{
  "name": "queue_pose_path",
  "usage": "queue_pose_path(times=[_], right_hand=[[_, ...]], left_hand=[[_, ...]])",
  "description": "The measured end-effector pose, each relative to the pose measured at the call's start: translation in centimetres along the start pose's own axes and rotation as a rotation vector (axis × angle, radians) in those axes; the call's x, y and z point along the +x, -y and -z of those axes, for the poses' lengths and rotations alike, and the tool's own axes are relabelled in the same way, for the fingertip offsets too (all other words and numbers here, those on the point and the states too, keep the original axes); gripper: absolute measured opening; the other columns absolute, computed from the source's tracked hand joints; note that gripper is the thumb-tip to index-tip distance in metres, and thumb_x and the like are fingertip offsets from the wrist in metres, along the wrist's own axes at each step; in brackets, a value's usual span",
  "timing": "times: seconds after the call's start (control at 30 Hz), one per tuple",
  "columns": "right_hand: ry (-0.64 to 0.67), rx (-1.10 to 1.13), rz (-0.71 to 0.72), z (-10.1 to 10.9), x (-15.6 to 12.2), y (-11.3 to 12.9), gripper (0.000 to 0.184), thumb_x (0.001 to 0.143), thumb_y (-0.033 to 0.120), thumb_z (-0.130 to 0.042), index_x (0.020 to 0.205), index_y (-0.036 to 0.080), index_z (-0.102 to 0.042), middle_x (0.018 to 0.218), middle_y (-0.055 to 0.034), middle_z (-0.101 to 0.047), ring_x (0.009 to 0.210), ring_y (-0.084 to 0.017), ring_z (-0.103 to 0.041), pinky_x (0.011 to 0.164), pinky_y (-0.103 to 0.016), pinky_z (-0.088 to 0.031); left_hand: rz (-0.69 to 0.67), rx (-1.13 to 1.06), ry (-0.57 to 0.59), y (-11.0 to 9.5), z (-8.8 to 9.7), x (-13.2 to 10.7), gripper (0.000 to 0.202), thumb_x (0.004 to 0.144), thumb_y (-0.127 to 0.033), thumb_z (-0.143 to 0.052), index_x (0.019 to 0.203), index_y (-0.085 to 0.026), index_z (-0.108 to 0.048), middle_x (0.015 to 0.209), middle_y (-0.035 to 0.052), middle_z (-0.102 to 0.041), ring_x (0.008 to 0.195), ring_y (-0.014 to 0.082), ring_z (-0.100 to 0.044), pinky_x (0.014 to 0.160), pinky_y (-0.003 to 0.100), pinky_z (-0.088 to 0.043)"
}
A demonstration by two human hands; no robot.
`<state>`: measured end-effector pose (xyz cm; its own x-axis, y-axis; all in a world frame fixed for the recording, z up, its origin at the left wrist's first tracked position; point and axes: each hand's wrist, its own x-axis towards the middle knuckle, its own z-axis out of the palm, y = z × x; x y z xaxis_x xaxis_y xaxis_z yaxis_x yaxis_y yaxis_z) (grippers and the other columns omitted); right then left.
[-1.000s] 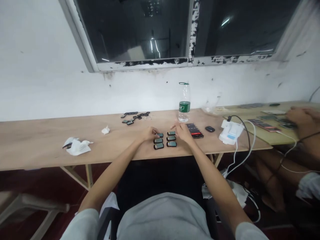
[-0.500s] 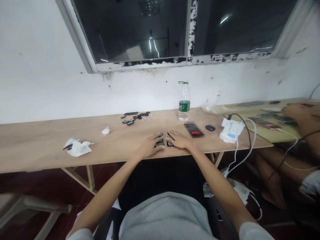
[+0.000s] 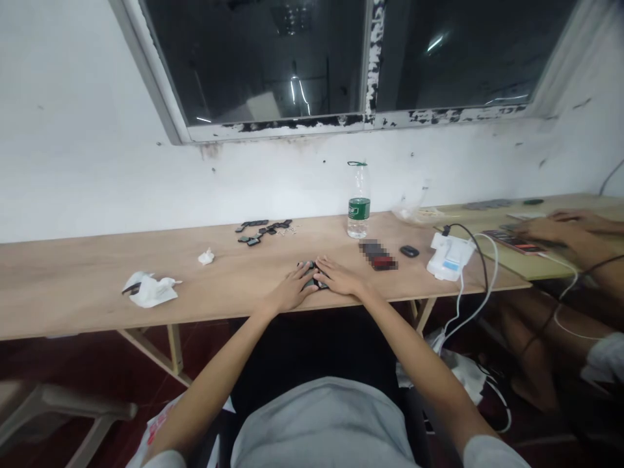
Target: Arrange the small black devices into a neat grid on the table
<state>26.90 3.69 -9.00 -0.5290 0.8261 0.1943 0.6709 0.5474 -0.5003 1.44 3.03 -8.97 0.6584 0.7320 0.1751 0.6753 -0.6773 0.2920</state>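
My left hand (image 3: 291,287) lies flat near the table's front edge, fingers stretched over small dark rectangular pieces (image 3: 309,282) with greenish-grey faces. From the other side, my right hand (image 3: 340,277) rests on the same group, its fingers extended and almost touching the left ones. Neither hand is closed round anything. Much of the pieces is covered by my fingers, so their kind cannot be told. Farther back, a loose cluster of similar dark pieces (image 3: 253,240) lies beside tiny pale bits (image 3: 288,231).
A water bottle (image 3: 358,209) stands near the wall. Right of my hands are a partly blurred phone (image 3: 383,262), a black case (image 3: 409,251) and a white power strip (image 3: 446,257) with cables. Crumpled tissues (image 3: 153,291) lie left. A co-worker's hands (image 3: 550,227) are at far right.
My right hand has slid left, bringing its pieces against those under my left hand. The gap between the two groups has closed. The co-worker's hands have moved left.
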Motion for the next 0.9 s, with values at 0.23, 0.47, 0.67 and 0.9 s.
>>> queue_pose_path(times=[0.23,0.47,0.67,0.9], right_hand=[[-0.116,0.022,0.058,1.1,-0.2,0.7,0.065,0.113,0.061,-0.05,0.165,0.022,-0.058,0.175,-0.0141,-0.047,0.168,-0.038,-0.036,0.139,-0.06,-0.026],[-0.024,0.086,0.125,2.6,-1.1,1.1,0.068,0.099,0.054,-0.077,0.161,0.03,-0.063,0.176,-0.0083,-0.048,0.169,-0.037,-0.034,0.139,-0.059,-0.029],[0.027,0.058,0.049,2.5,-1.2,0.6,0.076,0.104,0.061,-0.068,0.169,0.026,-0.053,0.178,-0.0103,-0.044,0.171,-0.038,-0.027,0.14,-0.059,-0.024],[-0.01,0.029,0.058,4.0,-2.4,0.7,0.072,0.093,0.051,-0.084,0.158,0.025,-0.064,0.171,-0.0137,-0.053,0.162,-0.038,-0.044,0.135,-0.057,-0.035]], left_hand=[[0.056,-0.023,0.037,0.6,0.2,0.9,0.076,0.111,-0.074,-0.043,0.174,-0.031,-0.044,0.186,0.0074,-0.022,0.174,0.0345,-0.016,0.14,0.056,-0.023],[0.054,-0.041,0.086,0.7,0.4,0.9,0.082,0.11,-0.077,-0.043,0.177,-0.031,-0.036,0.187,0.008,-0.017,0.175,0.0351,-0.009,0.141,0.058,-0.016],[0.022,-0.064,0.089,0.6,1.6,0.3,0.077,0.111,-0.072,-0.045,0.176,-0.03,-0.039,0.187,0.009,-0.017,0.175,0.035,-0.01,0.141,0.058,-0.015],[-0.043,-0.105,0.05,1.1,3.4,0.3,0.062,0.107,-0.071,-0.054,0.149,-0.027,-0.068,0.179,0.009,-0.042,0.169,0.037,-0.033,0.138,0.055,-0.029]])
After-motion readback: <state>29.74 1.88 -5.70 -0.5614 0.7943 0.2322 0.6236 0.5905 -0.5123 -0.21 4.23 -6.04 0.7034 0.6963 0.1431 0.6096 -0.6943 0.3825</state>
